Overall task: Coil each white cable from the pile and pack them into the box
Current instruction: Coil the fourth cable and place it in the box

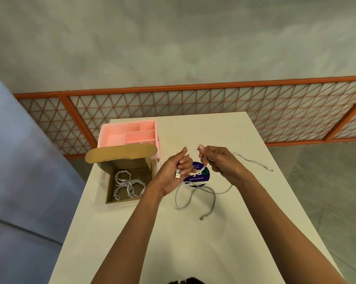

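Above the middle of the white table, my left hand (178, 169) grips a white cable (190, 151) near its USB plug, which sticks out below the fingers. My right hand (216, 160) pinches the same cable a little further along, so a small loop arcs between the two hands. The rest of this cable trails down onto the table. A second white cable (253, 160) lies loose to the right of my right hand. The open cardboard box (109, 181) stands at the left with several coiled white cables (128, 185) inside.
A pink compartment organiser (111, 130) stands behind the box at the table's far left. A round purple sticker (205, 177) is on the table under my hands. The white table (193, 242) has edges close on both sides. An orange lattice fence runs behind.
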